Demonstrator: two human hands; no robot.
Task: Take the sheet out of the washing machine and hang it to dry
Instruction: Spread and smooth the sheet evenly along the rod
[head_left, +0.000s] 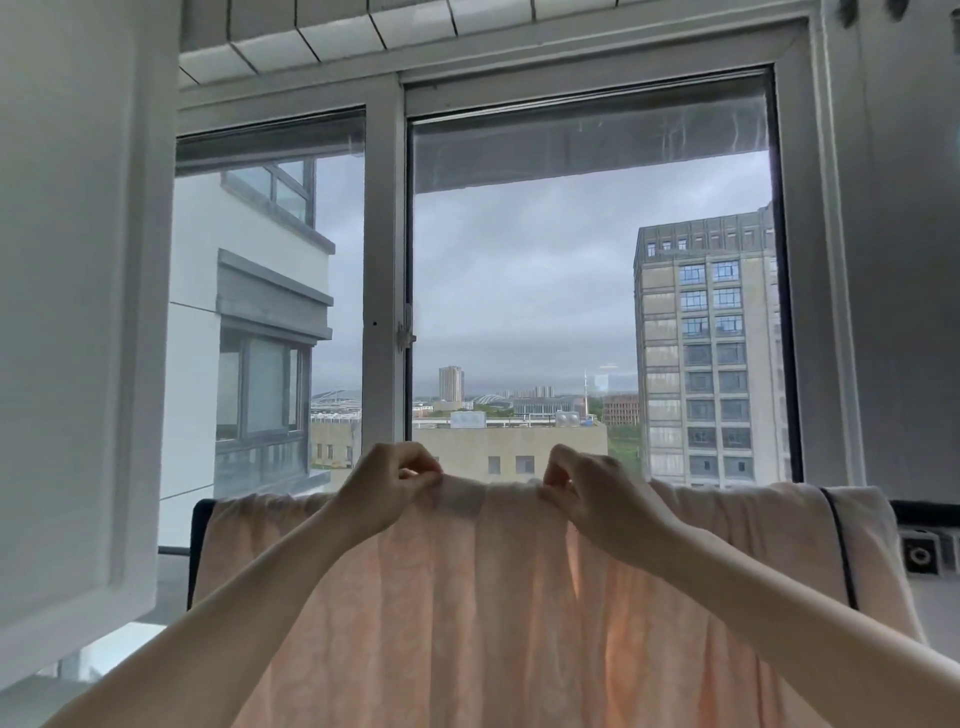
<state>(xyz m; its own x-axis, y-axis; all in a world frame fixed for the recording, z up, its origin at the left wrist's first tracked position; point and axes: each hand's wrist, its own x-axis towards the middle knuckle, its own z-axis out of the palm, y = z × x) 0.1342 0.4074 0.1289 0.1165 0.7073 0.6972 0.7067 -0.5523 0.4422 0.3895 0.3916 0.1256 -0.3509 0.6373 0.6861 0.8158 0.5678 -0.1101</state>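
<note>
Both hands work at the top fold of the pink sheet (467, 597), which already hangs over a dark rail (914, 512) below the window (384, 260). The left hand (387, 488) and right hand (597, 499) each pinch the sheet's upper edge with curled fingers. Most of the task looks done; only spreading and evening out seems left.

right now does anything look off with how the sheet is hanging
Nothing damaged. The pink sheet is bunched in wrinkled folds where the left hand and right hand pinch its top edge; it is not yet spread flat.
</note>
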